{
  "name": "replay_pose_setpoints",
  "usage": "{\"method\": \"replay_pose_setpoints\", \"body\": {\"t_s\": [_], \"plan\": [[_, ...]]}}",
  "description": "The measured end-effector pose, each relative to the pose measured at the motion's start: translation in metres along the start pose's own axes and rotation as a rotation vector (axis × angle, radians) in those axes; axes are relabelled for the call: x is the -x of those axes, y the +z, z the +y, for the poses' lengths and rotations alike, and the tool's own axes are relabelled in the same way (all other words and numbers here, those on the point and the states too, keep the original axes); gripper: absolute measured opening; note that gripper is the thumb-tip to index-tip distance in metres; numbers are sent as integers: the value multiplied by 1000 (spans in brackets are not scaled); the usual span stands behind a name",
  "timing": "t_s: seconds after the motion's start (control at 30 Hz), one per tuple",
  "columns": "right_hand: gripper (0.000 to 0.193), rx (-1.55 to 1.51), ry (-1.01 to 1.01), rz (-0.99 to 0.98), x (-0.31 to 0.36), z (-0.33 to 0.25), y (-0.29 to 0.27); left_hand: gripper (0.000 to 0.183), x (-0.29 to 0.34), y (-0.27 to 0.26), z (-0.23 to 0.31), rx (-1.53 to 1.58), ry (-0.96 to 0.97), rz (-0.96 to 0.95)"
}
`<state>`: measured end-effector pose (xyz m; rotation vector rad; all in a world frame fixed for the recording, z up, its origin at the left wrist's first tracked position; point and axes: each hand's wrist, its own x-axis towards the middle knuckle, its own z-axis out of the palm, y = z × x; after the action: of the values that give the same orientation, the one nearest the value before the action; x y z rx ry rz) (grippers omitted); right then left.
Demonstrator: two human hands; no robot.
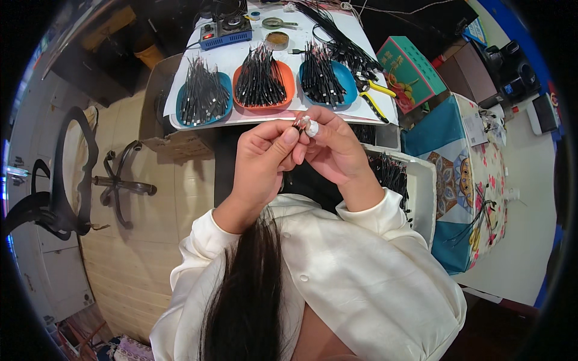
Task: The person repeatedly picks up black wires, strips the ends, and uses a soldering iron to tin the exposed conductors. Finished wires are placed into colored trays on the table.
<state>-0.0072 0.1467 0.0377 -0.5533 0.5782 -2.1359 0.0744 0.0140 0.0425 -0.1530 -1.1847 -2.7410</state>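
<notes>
My left hand and my right hand meet in front of my chest, just off the table's near edge. Both are closed, with fingertips pinching a small cable end with thin, reddish bare wires. Most of the piece is hidden by the fingers. A white wrapping covers the tip of my right thumb. Beyond the hands, short black cables stand bunched in a blue tray, an orange tray and a second blue tray.
Yellow-handled pliers lie at the table's right edge, near long black cables. Farther back are a blue heating unit and a round tin. A foam box of cables stands right, a cardboard box left.
</notes>
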Motion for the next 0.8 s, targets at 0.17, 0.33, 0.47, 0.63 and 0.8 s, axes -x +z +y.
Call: {"method": "replay_pose_setpoints", "body": {"t_s": [0.17, 0.33, 0.47, 0.63, 0.8], "plan": [[15, 70, 40, 104, 7, -11, 10, 17, 5, 2, 4, -167, -33, -54], [17, 168, 203, 61, 11, -28, 15, 15, 5, 10, 13, -261, -116, -107], [21, 239, 241, 57, 9, -37, 13, 16, 4, 18, 20, -296, -195, -98], [25, 361, 295, 138, 3, -43, 9, 16, 0, 17, 33, -357, -283, -75], [20, 362, 333, 77, -10, -44, 5, 16, -5, 8, 43, -405, -339, -45]]}}
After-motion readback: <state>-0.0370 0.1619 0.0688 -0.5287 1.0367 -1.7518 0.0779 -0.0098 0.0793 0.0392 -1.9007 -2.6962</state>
